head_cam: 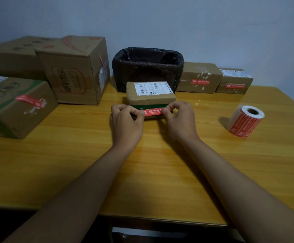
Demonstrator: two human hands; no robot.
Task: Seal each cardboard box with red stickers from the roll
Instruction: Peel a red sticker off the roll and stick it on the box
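Carefully, left hand and right hand pinch a red sticker taut against the small box (best pressed on flat, centre outward).

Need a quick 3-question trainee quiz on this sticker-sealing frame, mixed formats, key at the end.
1. True or false: the sticker roll lies to the right of both hands.
2. What do the left hand and right hand hold between them? A) a barcode label B) a red sticker C) a black bag
3. Which box does the sticker sit against?

Key:
1. True.
2. B, each hand pinches one end.
3. The small box with the white shipping label, in front of the black-lined bin.
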